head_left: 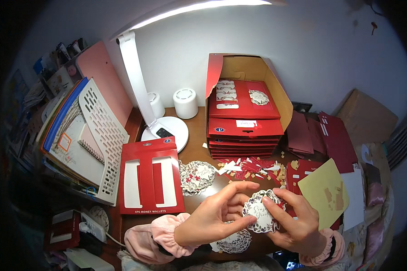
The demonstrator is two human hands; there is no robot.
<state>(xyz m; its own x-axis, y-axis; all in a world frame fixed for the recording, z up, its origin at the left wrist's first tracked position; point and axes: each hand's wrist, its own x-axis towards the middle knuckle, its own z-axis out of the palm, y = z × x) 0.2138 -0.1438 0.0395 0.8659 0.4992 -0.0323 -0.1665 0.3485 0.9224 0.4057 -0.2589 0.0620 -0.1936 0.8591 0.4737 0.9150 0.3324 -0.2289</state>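
At five o'clock, the right hand (298, 221) pinches a roundish card (261, 212), printed face up, top toward twelve, long axis unclear; the left hand (215, 214), half-open, thumbs its eight-o'clock edge, grip uncertain.

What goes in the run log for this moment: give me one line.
left hand: touching floral cutout | right hand: holding same cutout | left of hands: red windowed sleeve | behind: open box, red packages

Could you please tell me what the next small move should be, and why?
I'd probably lower the held floral cut-out toward the similar floral pieces just below: the right hand grips it between thumb and fingers, and the left hand has its thumb at the edge, so both could guide it.
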